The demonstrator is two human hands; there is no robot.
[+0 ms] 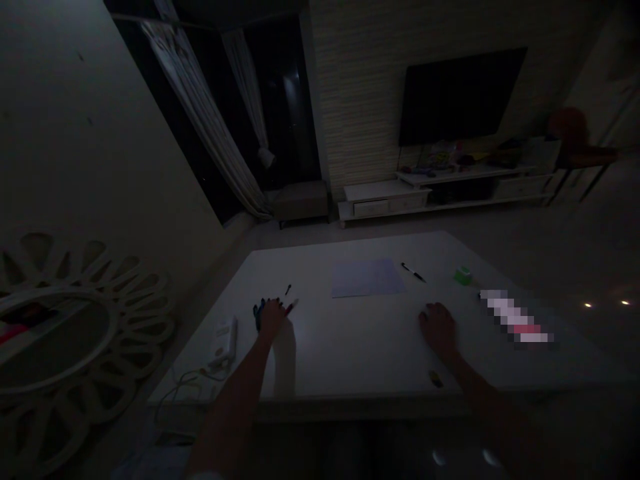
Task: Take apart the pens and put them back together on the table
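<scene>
The room is dim, and my hands rest on a white table [350, 340]. My left hand [273, 319] is over a small blue object [259, 315], with a red-tipped marker [291, 307] against its fingers. I cannot tell whether it grips either one. My right hand [439, 327] lies palm down, holding nothing. Nearest to it are a small dark item [435, 379] and a pixelated, blurred object [515, 317]. Farther back lie a pale sheet of paper [369, 278], a black pen [413, 272] and a green object [463, 275].
A white power strip [225, 341] with cables sits at the table's left edge. A round white mirror [60, 340] stands to the left. Beyond the table are a low white TV cabinet [430, 193], a wall-mounted TV [463, 97] and a curtained window [235, 100].
</scene>
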